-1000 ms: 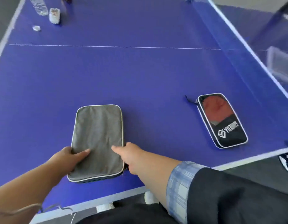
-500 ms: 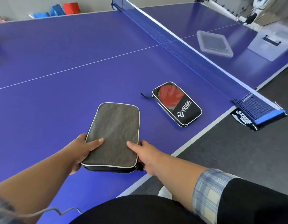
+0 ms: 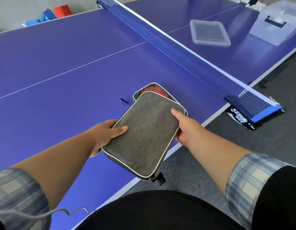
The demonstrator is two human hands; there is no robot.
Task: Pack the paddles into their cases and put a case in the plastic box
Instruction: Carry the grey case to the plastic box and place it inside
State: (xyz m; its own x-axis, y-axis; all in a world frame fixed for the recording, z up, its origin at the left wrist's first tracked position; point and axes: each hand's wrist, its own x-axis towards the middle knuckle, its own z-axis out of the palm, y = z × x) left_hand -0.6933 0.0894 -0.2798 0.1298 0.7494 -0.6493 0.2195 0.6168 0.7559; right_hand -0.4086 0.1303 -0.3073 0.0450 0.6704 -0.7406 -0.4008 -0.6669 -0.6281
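A grey paddle case (image 3: 144,133) with white piping is lifted off the blue table (image 3: 60,63), held flat between both hands. My left hand (image 3: 104,135) grips its left edge with the thumb on top. My right hand (image 3: 183,127) grips its right edge. Its zip pull hangs at the near corner. A second black case (image 3: 150,89) with a red paddle showing through its window lies on the table, mostly hidden behind the grey case. A clear plastic box (image 3: 209,33) sits beyond the net at the upper right.
The net (image 3: 177,50) crosses the table from top centre to the right edge, between me and the plastic box. A clear lid (image 3: 275,29) lies at the far right. The table's near edge runs under the held case; grey floor lies to the right.
Both hands have raised the grey case off the table and carried it right, so it now covers most of the black case. The view has turned toward the net.
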